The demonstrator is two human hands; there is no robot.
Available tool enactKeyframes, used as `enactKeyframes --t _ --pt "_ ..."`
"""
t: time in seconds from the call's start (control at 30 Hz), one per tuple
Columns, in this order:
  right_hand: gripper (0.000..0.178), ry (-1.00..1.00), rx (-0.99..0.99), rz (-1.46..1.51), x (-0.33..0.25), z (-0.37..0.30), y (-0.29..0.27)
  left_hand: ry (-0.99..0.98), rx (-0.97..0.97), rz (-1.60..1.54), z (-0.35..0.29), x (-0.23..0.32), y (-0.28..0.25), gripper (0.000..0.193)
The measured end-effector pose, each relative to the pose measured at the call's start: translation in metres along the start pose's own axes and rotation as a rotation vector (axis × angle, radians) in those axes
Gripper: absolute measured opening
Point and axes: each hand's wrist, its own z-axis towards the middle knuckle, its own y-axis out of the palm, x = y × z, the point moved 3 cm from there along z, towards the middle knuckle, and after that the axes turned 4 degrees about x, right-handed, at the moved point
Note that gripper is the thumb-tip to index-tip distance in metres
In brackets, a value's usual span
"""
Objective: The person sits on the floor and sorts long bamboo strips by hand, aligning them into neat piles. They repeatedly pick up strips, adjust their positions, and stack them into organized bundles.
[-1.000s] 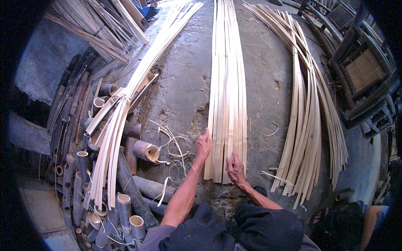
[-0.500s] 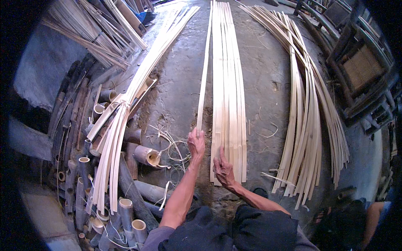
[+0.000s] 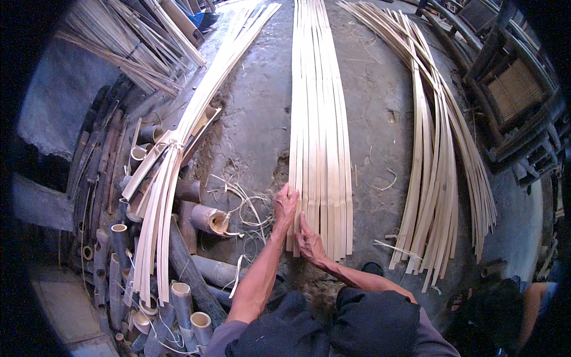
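The left hand [image 3: 285,203] grips the outermost bamboo strip [image 3: 293,143], stretching lengthwise ahead of it, right hand [image 3: 310,245] just behind, grip unclear.

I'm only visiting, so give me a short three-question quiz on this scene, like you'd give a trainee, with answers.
1. True or false: the tied bundle lies left of the middle row of strips.
2. Which hand is closer to the row's near ends? A) left; B) right.
3. Fill in: toward its far end, strips in the pile on the right ____ one another.

Key: 1. True. 2. B, the right hand. 3. cross.
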Motion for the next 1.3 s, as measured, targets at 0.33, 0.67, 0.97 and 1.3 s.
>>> enactKeyframes --t 0.33,0.67,0.97,1.3 --pt "0.066 -0.263 0.000 -0.544 0.044 0.043 -0.018 0.055 -0.053 0.244 0.005 -0.014 0.011 0.058" --pt "0.072 -0.448 -0.028 -0.728 -0.020 0.009 -0.013 0.026 -0.131 0.466 -0.005 0.002 -0.001 0.057" --pt "0.055 -0.486 0.450 -0.989 -0.020 0.009 -0.127 0.183 0.100 0.606 -0.027 0.029 -0.014 0.055" --pt "0.042 -0.351 0.593 -0.743 0.005 0.022 -0.163 0.536 -0.336 0.682 -0.095 0.052 0.081 0.064"
